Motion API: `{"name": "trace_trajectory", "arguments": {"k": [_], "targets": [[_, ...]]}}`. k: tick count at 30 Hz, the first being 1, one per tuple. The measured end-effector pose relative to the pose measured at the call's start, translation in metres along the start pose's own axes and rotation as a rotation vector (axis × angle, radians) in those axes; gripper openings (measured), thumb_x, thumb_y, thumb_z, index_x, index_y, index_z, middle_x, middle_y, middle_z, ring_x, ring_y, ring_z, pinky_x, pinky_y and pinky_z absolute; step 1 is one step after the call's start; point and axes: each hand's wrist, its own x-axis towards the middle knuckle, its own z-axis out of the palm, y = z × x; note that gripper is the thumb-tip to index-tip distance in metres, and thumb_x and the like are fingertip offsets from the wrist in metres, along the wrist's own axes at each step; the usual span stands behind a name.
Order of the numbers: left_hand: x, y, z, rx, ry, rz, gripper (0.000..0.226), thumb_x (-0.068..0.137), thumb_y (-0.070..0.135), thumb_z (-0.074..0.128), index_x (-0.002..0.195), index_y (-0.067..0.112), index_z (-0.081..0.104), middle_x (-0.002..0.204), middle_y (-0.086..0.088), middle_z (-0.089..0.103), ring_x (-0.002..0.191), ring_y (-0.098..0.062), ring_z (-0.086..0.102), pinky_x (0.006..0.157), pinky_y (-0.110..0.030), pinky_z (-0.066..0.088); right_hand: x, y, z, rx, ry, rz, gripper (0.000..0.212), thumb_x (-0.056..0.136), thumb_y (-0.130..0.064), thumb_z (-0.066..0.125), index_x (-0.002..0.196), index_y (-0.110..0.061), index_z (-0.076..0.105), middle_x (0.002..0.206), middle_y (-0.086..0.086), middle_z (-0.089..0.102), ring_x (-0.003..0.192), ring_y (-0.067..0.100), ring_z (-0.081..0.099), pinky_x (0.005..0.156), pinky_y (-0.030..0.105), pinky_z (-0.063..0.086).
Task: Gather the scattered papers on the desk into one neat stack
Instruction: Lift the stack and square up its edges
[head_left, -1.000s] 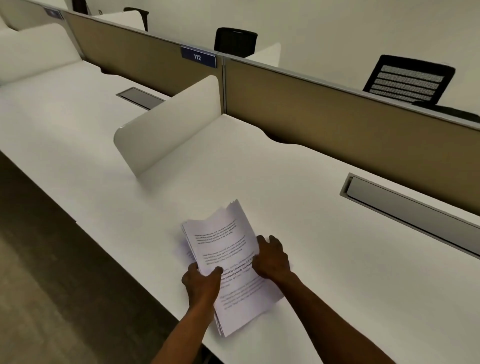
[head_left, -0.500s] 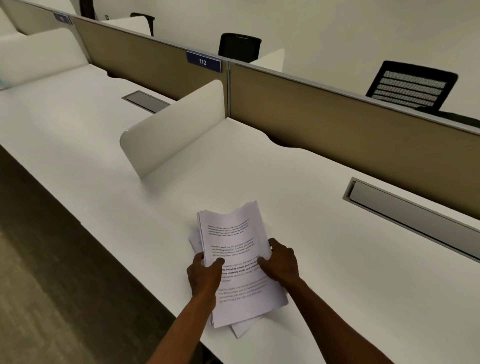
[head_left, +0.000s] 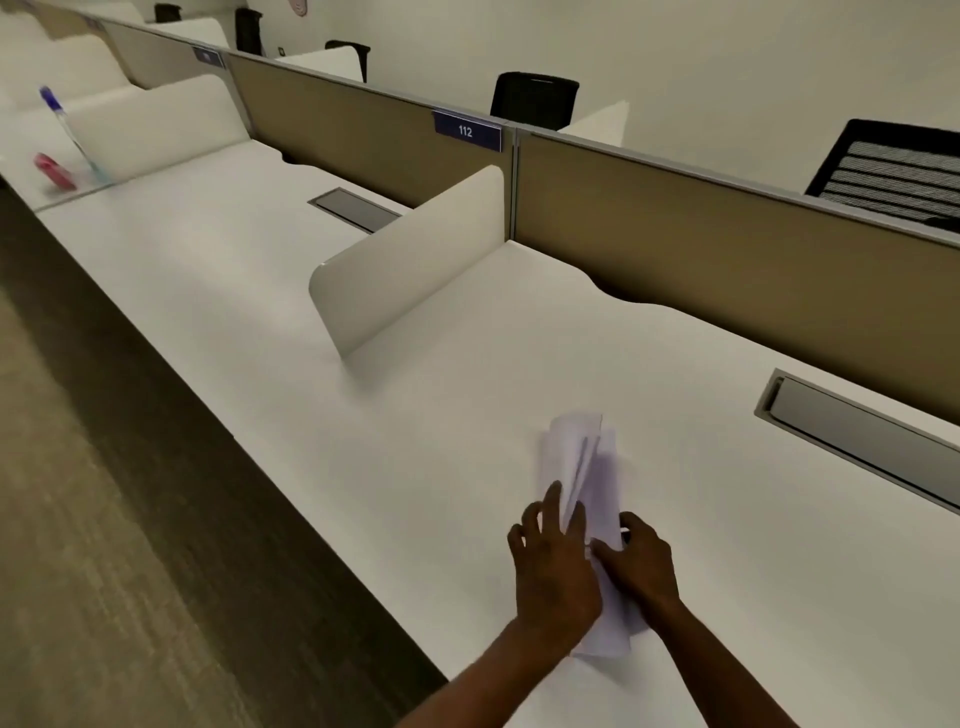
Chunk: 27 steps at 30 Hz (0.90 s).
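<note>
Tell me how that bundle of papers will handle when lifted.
Probably floppy: the papers bow between the left hand and right hand. Likely light. Sheets may slide apart, since the far edges look uneven.

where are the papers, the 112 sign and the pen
papers (head_left: 579, 457): head view, on the upper sheets above the hands
112 sign (head_left: 466, 131): head view, on the number
pen (head_left: 65, 127): head view, mid barrel

White desk (head_left: 467, 415) bears the papers (head_left: 597, 467).
</note>
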Motion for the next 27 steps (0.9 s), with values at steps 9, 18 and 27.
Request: {"name": "trace_trajectory", "arguments": {"k": [9,18,27], "targets": [[0.005,-0.022,-0.002,-0.371,0.008,-0.174,0.09,0.089,0.015,0.058,0.158,0.02,-0.001,0.166,-0.003,0.013,0.148,-0.022,0.027,0.112,-0.019,0.028,0.005,-0.001,-0.01,0.313,-0.107,0.107,0.054,0.081,-0.022,0.076,0.129,-0.018,0.051,0.114,0.001,0.062,0.103,0.024,0.063,0.087,0.036,0.054],[0.063,-0.08,-0.021,-1.004,-0.176,-0.622,0.048,0.089,-0.009,0.06,0.132,0.011,0.054,0.128,-0.021,0.064,0.105,-0.033,0.066,0.093,-0.047,0.055,0.003,0.0,-0.05,0.497,-0.089,-0.012,0.025,0.087,-0.012,0.067,0.111,-0.02,0.068,0.11,0.003,0.074,0.098,0.023,0.072,0.089,0.048,0.058],[0.095,-0.012,-0.043,-0.924,-0.172,-0.059,0.061,0.094,-0.001,0.055,0.147,0.026,0.04,0.132,-0.001,0.061,0.119,-0.02,0.062,0.094,-0.044,0.057,-0.012,-0.007,-0.112,0.809,0.247,-0.132,0.023,0.095,-0.011,0.061,0.113,-0.026,0.066,0.108,-0.003,0.074,0.099,0.019,0.07,0.077,0.032,0.058]]}}
